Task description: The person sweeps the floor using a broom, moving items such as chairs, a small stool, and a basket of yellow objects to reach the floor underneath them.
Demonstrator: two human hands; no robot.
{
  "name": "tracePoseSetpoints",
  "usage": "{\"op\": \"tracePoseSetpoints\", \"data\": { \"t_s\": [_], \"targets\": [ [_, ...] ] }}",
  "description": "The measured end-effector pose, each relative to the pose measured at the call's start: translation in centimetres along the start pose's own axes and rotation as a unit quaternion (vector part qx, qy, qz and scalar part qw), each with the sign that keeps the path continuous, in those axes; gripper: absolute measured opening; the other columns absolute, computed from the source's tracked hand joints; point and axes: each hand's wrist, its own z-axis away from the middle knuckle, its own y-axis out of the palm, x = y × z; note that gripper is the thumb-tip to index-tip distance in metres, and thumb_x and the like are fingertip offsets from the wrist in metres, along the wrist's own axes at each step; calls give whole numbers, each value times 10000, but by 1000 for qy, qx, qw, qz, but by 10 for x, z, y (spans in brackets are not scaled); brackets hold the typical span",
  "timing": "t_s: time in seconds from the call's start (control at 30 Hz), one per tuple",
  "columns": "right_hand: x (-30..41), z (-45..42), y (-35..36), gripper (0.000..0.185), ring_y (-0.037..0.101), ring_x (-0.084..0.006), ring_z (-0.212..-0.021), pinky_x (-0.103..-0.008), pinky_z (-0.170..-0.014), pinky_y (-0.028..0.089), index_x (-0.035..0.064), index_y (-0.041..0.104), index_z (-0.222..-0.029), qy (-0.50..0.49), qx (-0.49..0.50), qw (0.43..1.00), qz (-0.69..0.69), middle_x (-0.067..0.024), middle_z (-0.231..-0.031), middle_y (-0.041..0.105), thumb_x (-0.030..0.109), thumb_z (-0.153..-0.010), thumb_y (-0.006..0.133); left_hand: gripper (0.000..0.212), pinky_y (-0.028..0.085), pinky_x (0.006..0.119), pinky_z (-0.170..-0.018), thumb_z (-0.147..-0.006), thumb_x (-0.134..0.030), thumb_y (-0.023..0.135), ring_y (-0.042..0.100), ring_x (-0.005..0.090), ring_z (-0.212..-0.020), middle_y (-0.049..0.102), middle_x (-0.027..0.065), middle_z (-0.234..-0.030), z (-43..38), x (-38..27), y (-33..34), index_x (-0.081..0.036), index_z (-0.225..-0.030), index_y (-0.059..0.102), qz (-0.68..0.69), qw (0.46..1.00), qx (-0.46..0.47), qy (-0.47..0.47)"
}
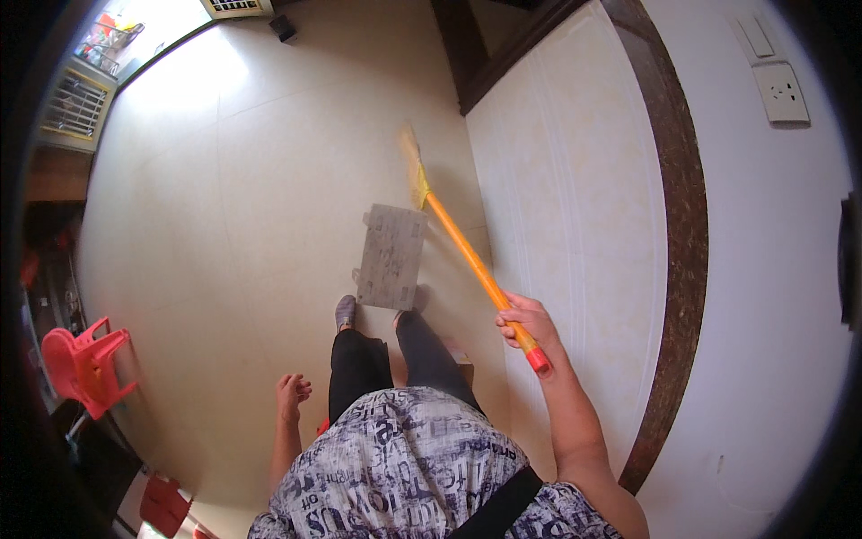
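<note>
My right hand (526, 319) is closed around the upper part of an orange broom handle (465, 246), near its red end cap. The handle slants away to the broom's pale bristle head (413, 165), which is slightly blurred and bound with yellow at its neck. Just below the bristles, a flat rectangular board with a grey wood-grain look (392, 257) lies in front of my feet; small tabs stick out on its left side. My left hand (293, 389) hangs beside my left leg with its fingers loosely curled, holding nothing.
A tiled wall panel with a dark border (683, 202) rises on the right. At the left stand a red plastic chair (87, 367) and a dark red seat (163, 505). A small black object (283, 29) lies on the floor near the doorway. A cardboard box (465, 367) is beside my right leg.
</note>
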Motion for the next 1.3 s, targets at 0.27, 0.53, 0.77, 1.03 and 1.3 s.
{"op": "tracePoseSetpoints", "data": {
  "t_s": [0.27, 0.53, 0.77, 1.03, 1.3],
  "targets": [
    [20, 2, -10, 478, 474, -105, -415, -235, -356, 381, -12, 434, -1162, -104, -166, 969, 150, -33, -562, 473, -22, -688, 501, 159, 433, 228, -460, -785, -186, 499, 545, 128, -504, 576, 74, -654, 0, 6, 2, -38, -838, 521, 17, 1000, 2, 0],
    [6, -139, -26, 201, 457, -97, -415, -235, -319, 364, 20, 510, -920, -77, -186, 977, 77, -28, -539, 459, 23, -719, 505, 171, 431, 227, -448, -790, -185, 486, 543, 130, -500, 581, 83, -664, -4, 5, 13, -29, -851, 523, -13, 1000, 14, -3],
    [14, -73, 4, 468, 468, -86, -421, -224, -325, 369, 26, 404, -1194, -92, -33, 994, 52, -45, -612, 493, 26, -737, 507, 178, 438, 241, -462, -783, -175, 485, 542, 143, -517, 570, 87, -665, -5, 4, 7, -25, -875, 514, -2, 1000, 10, -1],
    [30, -45, -5, 512, 463, -80, -406, -203, -313, 349, 28, 367, -1229, -123, -113, 977, 132, -40, -608, 487, 6, -734, 500, 199, 434, 242, -470, -783, -186, 496, 540, 150, -527, 566, 85, -660, -7, 1, 9, -17, -886, 517, 6, 1000, 12, 2],
    [63, -113, 23, 455, 442, -80, -411, -232, -342, 359, 41, 406, -1185, -117, -86, 962, 233, -24, -583, 461, 19, -737, 487, 161, 399, 231, -455, -778, -193, 508, 528, 127, -525, 555, 65, -642, -44, -29, 43, -36, -809, 521, -20, 997, 48, 55]
  ]
}}
